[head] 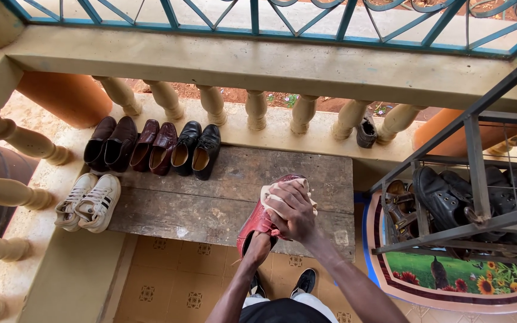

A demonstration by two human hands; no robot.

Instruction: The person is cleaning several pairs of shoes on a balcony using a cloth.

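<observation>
Head view. The left hand (259, 245) is thrust inside a red shoe (257, 222), its fingers hidden, so their grip cannot be told. The right hand (294, 210) presses a pale cloth (270, 192) on the shoe's upper, fingers curled around it, above the wooden bench (210, 203). Six dark shoes (154, 145) stand in a row along the bench's far edge; two white sneakers (88, 202) stand at its left end. A metal rack (474, 173) holds further shoes.

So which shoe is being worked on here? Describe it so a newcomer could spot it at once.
Start at the worn wooden bench under the balustrade. At its front edge, both hands hold a glossy red shoe, the right hand pressing a pale cloth on it. The other shoes on the bench are brown, maroon, black or white, and untouched.
</observation>
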